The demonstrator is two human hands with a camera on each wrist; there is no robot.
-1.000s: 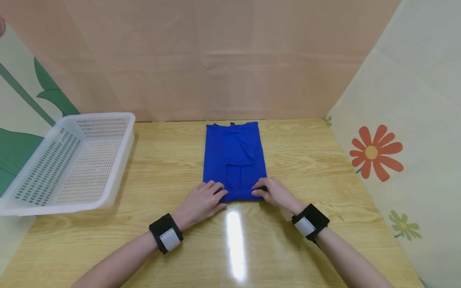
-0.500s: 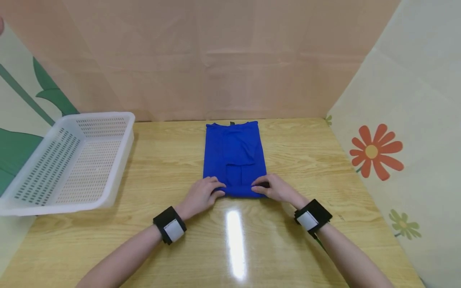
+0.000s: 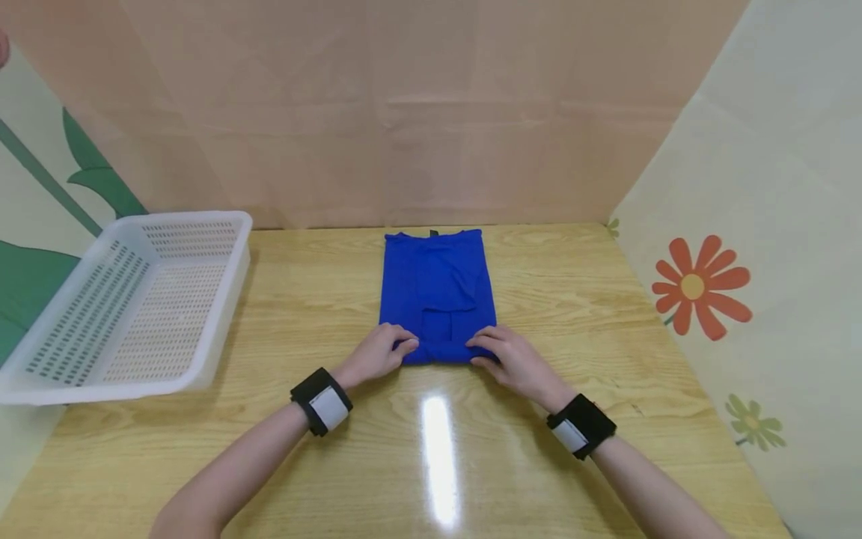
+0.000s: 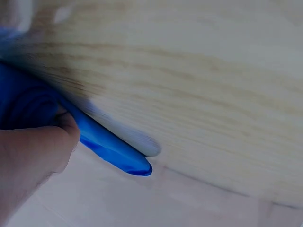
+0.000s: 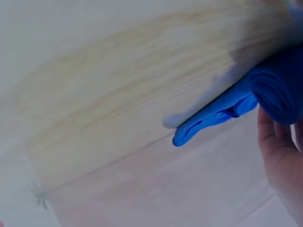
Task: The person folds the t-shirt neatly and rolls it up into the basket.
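Note:
A folded blue shirt (image 3: 444,277) lies on the wooden table in the head view, a small dark tag at its far edge. Its near edge is rolled up into a thick roll (image 3: 441,352). My left hand (image 3: 377,355) pinches the left end of that roll between thumb and fingers. At the right end, my right hand (image 3: 515,363) holds the roll, fingers on top and thumb at the near side. The right wrist view shows the spiral end of the roll (image 5: 274,97) beside my fingers. In the left wrist view my thumb (image 4: 42,151) presses the cloth; the other fingers are hidden.
A white perforated plastic basket (image 3: 222,314) stands at the left of the table (image 3: 323,284). A plain pinkish-brown sheet (image 3: 377,112) hangs behind the table, and a flower-printed sheet (image 3: 774,187) borders the right side. Both wrists wear black bands.
The near edge of the shirt has been rolled further away from me, so the flat part is shorter. Both hands have shifted slightly forward with the roll, the left more clearly.

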